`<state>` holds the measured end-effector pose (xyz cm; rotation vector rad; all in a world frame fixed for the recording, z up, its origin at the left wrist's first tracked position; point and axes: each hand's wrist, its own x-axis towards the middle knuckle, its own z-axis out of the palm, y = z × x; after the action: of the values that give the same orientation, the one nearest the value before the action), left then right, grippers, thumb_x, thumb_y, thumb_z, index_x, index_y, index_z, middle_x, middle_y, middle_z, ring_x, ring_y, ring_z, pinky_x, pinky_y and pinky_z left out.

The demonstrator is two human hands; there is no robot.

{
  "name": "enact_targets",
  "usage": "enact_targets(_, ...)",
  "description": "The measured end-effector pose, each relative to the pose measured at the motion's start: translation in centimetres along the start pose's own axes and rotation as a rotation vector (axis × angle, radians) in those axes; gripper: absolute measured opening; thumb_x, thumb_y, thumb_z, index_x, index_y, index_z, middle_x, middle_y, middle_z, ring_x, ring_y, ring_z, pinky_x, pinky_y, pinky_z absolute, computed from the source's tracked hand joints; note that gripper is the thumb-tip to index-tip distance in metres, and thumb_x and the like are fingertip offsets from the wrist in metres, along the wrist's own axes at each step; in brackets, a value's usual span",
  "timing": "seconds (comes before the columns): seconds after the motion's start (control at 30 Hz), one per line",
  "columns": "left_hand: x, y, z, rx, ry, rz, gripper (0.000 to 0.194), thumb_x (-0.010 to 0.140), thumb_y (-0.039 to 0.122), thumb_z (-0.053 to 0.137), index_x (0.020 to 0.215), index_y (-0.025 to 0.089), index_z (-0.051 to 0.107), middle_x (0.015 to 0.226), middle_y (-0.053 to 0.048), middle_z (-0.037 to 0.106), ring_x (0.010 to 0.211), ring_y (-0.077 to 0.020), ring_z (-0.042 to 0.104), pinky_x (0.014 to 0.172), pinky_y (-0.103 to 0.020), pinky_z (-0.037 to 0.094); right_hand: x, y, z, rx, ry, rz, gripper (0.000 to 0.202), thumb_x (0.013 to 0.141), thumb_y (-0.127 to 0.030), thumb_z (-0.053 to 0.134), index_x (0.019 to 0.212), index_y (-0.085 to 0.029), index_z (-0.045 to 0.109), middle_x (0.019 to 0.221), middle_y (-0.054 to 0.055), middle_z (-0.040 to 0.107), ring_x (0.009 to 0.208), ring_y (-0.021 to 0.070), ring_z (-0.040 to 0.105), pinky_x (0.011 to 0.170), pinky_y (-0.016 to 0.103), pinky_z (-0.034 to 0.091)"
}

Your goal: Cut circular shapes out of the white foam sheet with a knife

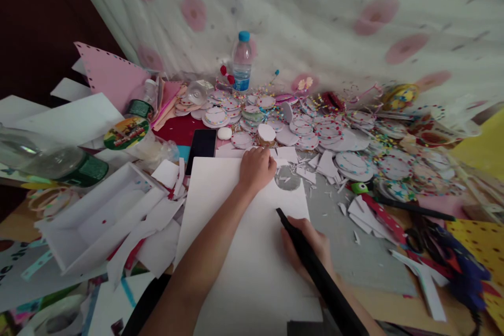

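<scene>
A large white sheet of card (232,226) lies in front of me, with a round hole (286,177) near its upper right corner, where the grey surface shows through. My left hand (256,169) rests on the sheet's top part, just left of the hole. Its fingers are curled in, and what is under them is hidden. Lower right, my right hand (309,247) is closed over the sheet's right side. A long black strip (315,268) crosses in front of it, so I cannot make out what the fingers hold.
Piles of white discs with coloured beads (331,128) line the back, beside a water bottle (242,63). A phone (202,147) lies by the sheet. To the left are a white box (98,215) and a plastic bottle (51,160); scissors (425,241) and paper scraps (366,215) lie right.
</scene>
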<state>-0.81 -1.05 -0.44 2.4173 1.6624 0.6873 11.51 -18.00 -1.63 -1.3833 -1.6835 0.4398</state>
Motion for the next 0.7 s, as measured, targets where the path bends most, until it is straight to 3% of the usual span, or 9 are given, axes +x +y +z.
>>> enact_targets(0.13,0.09,0.08,-0.03,0.001,-0.003,-0.006,0.012,0.089,0.018,0.049,0.083,0.018,0.060,0.088,-0.007,0.067,0.090,-0.0241,0.060,0.079,-0.036,0.042,0.23,0.54,-0.47,0.022,-0.056,-0.076,0.022,0.080,-0.015,0.061,0.099,-0.025,0.053,0.059,-0.006,0.054,0.040,0.0100,0.047,0.040,0.020,0.039)
enact_targets(0.7,0.18,-0.07,0.03,-0.009,-0.003,-0.001,0.011,0.088,0.019,0.050,0.081,0.019,0.059,0.086,-0.007,0.067,0.090,-0.0238,0.060,0.079,-0.035,0.042,-0.56,0.06,-0.15,0.103,-0.018,0.004,0.017,0.082,-0.019,0.060,0.097,-0.023,0.055,0.059,-0.004,0.052,0.044,0.0110,0.045,0.043,0.024,0.035)
